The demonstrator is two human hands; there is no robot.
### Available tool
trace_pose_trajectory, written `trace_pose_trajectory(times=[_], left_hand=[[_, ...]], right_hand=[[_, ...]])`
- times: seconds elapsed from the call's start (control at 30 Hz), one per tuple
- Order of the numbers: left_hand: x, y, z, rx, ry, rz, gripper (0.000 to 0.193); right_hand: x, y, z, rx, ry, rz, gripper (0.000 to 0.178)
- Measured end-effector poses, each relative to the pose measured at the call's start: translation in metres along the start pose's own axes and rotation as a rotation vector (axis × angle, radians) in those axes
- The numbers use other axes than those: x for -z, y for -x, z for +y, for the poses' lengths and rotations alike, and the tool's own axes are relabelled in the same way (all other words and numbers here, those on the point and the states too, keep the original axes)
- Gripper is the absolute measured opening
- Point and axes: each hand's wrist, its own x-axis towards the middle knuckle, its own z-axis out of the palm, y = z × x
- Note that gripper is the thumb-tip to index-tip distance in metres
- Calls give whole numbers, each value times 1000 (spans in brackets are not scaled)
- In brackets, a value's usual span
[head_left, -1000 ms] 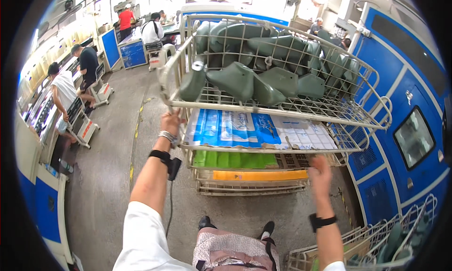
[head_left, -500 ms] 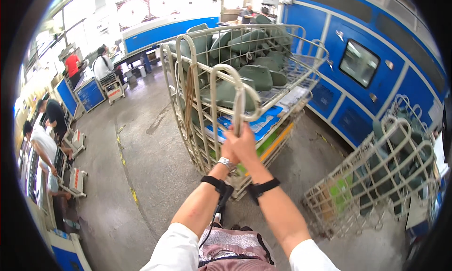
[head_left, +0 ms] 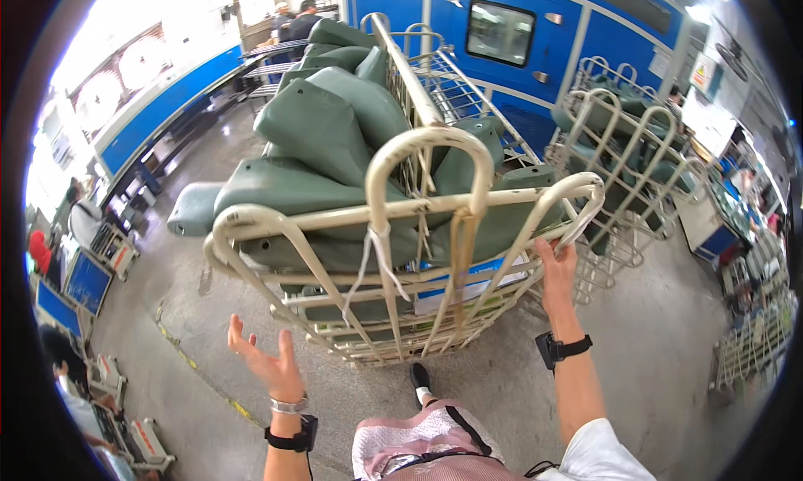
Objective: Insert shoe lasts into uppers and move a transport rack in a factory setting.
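Right in front of me stands a cream metal cage cart [head_left: 429,136] with looped bars along its near end. Grey-green moulded parts [head_left: 314,117] are heaped in it, some jutting past its left side. My right hand [head_left: 558,272] grips the looped bar at the cart's near right corner, its fingers partly hidden behind the metal. To the left of the cart, my left hand [head_left: 272,365] is raised with its fingers apart, holding nothing. White ties [head_left: 383,259] hang from the middle loop. A blue sheet [head_left: 468,289] shows through the bars.
A second cage cart [head_left: 623,146] with similar green parts stands to the right, near a blue machine cabinet [head_left: 556,42] with a window. People work along the left side, beside small white carts [head_left: 150,443]. A yellow line [head_left: 176,347] marks the floor.
Both hands were together on a cart loop; now the left has let go and moved left, while the right is at the near right corner. My view has turned right, with the cart end-on.
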Motion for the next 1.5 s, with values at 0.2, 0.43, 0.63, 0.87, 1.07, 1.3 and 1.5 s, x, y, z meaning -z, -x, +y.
trace_pose_trajectory(times=[0.2, 0.43, 0.63, 0.87, 1.07, 1.3, 1.5], left_hand=[[27, 27, 11, 309, 582, -742, 24], [95, 117, 64, 438, 713, -593, 32], [155, 209, 136, 495, 717, -764, 27], [211, 305, 218, -123, 556, -1332, 34], [227, 384, 287, -610, 823, -1458, 31], [240, 409, 279, -843, 633, -1448, 72], [226, 405, 291, -960, 1084, -1302, 54]], right_hand=[[84, 34, -18, -15, 137, 180, 24], [169, 73, -20, 126, 111, 230, 27], [307, 59, -13, 89, 98, 198, 26], [393, 204, -162, 165, 415, 424, 64], [261, 529, -276, 184, 1545, 923, 42], [170, 481, -353, 856, 1399, -137, 37], [199, 491, -370, 763, 1456, -107, 42]])
